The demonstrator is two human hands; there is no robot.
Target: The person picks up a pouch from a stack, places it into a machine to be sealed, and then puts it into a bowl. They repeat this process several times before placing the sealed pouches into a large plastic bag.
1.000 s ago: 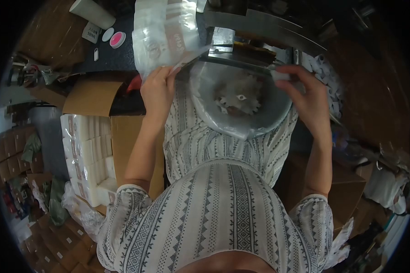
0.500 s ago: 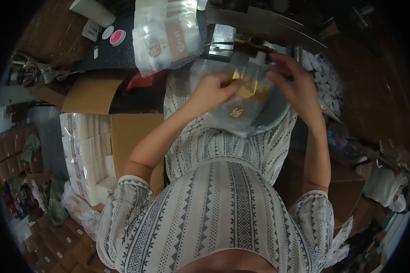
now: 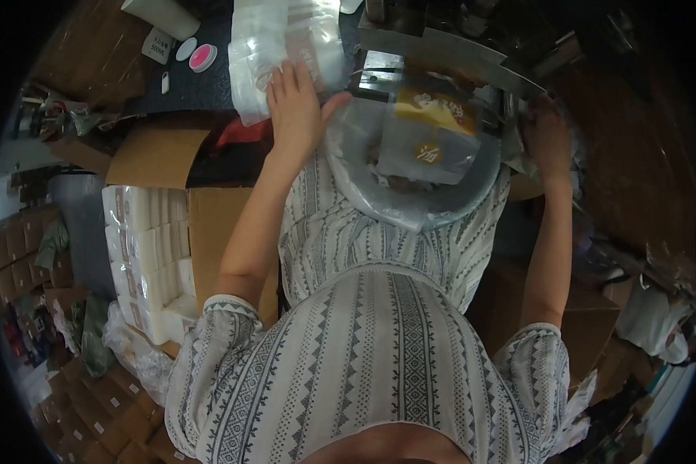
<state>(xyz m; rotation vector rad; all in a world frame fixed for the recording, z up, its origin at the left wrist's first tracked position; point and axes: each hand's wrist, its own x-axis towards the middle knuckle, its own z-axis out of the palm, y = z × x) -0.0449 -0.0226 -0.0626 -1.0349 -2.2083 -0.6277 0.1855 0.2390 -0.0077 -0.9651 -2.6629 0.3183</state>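
Observation:
My left hand (image 3: 292,112) lies with fingers spread over a fanned stack of clear printed pouches (image 3: 286,31) on the dark tabletop. A clear pouch with a yellow printed band (image 3: 433,143) rests over a round, plastic-lined tub (image 3: 398,213) on my lap, with neither hand on it. Out to the right, my right hand (image 3: 549,143) reaches past the tub beside the metal edge of a machine. Its fingers are dark and blurred, so I cannot make out whether they hold anything.
A metal machine (image 3: 456,46) stands beyond the tub. An open carton (image 3: 224,240) at my left holds stacked white packs (image 3: 143,259). A pink round tin (image 3: 203,58) and a white cup (image 3: 162,17) sit on the table (image 3: 182,89). Brown boxes (image 3: 100,410) are piled lower left.
Both hands have left the yellow-banded pouch, which now lies over the tub. My left hand has moved up and left onto the pouch stack; my right hand has moved right, where white spouts showed before.

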